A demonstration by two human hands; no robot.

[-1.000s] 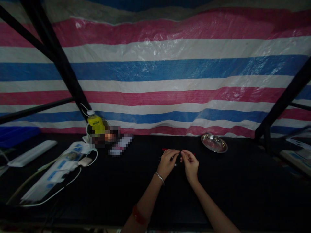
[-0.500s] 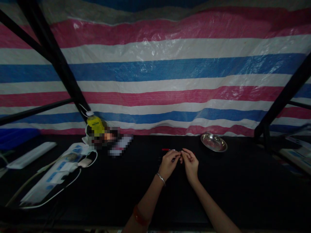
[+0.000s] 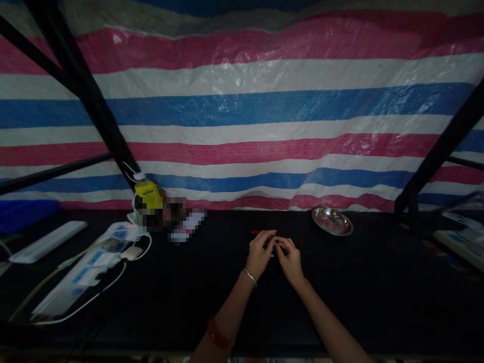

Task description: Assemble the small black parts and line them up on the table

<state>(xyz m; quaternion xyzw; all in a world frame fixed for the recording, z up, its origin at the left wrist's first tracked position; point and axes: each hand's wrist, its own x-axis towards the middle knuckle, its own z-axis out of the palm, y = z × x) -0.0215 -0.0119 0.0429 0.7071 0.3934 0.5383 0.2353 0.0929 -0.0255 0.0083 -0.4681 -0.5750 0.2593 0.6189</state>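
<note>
At frame centre, left hand [image 3: 259,253] and right hand [image 3: 290,256] pinch together on a small dark part [image 3: 273,245]; best kept low over the desk [image 3: 378,292].

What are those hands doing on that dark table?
A person's left hand and right hand meet, fingertips together, over something small and dark, too dim to name. Thin red pieces lie just behind them on the black table. A shiny metal dish sits to the right, apart from the hands.
</note>
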